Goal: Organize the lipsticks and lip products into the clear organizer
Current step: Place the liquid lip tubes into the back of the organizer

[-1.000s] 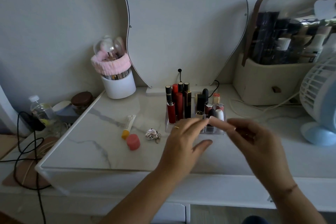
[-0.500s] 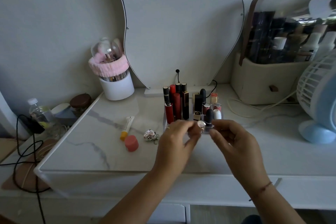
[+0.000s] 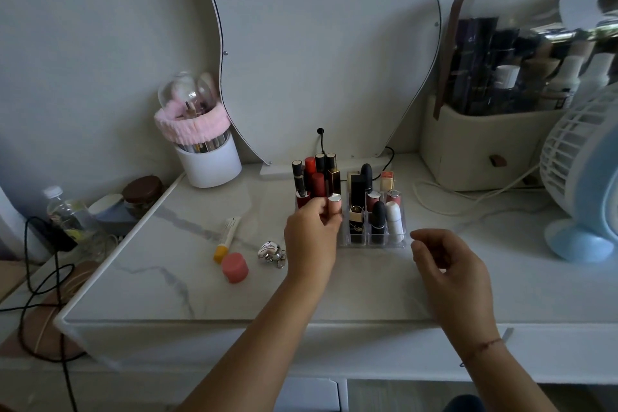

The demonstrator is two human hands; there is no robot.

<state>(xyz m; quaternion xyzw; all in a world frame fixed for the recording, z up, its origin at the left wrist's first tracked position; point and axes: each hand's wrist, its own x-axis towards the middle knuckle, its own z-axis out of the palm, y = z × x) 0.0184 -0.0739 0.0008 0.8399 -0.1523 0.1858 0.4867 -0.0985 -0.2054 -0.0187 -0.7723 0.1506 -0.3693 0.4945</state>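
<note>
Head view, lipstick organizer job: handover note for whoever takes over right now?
Left hand: holds a pink silver-capped lipstick upright at the front-left of the clear organizer; whether it is seated in a slot is hidden by the fingers.
Right hand: empty, loosely curled, hovering over the marble tabletop right of the organizer.
Done: the organizer already holds many tubes standing upright, tall ones at the left.
Left: seat the held lipstick. Loose on the tabletop left of the organizer: a yellow-capped white tube and a small pink cap-shaped item; a silver charm lies beside them.
</note>
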